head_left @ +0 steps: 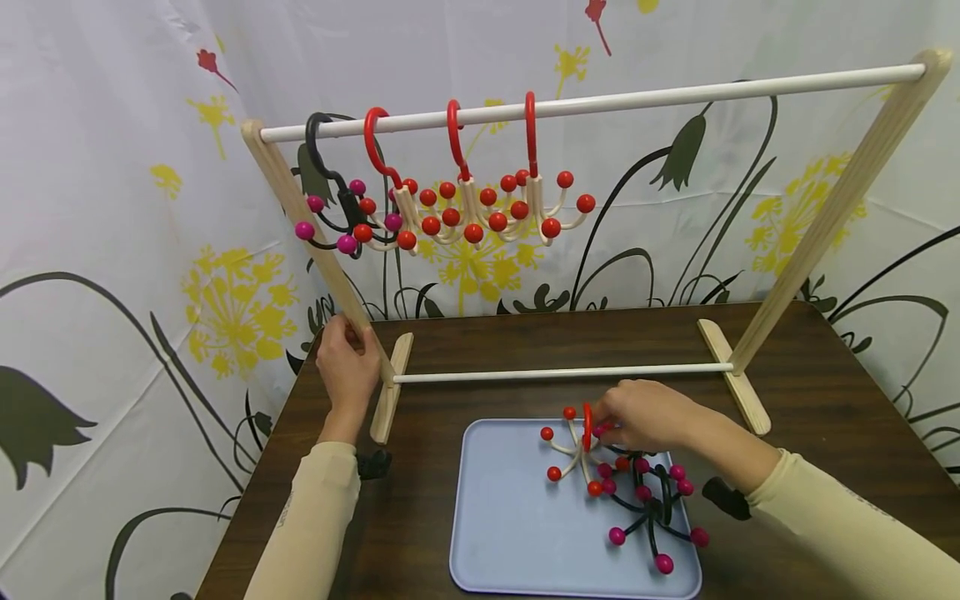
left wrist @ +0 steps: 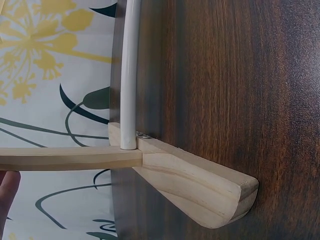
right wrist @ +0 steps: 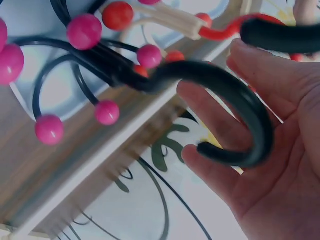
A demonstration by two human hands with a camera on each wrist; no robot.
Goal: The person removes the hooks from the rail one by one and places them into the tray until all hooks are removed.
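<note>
My left hand (head_left: 348,367) holds the left wooden post (head_left: 311,225) of a rack low down; one fingertip shows against the post in the left wrist view. My right hand (head_left: 648,414) reaches over the back right of a light blue tray (head_left: 517,533), fingers spread and slightly bent. Its fingertips are right at a cream hanger with a red hook (head_left: 587,427) and red balls. Black hangers with pink balls (head_left: 656,512) lie tangled beside it. In the right wrist view a black hook (right wrist: 262,125) curves in front of the palm.
From the white top rail (head_left: 675,92) hang a black hanger (head_left: 350,208) at the left and three cream ones with red hooks, such as the rightmost (head_left: 534,196). A white lower bar (head_left: 555,373) joins wooden feet (head_left: 738,383) on the dark table (head_left: 825,467). Behind is a flowered curtain.
</note>
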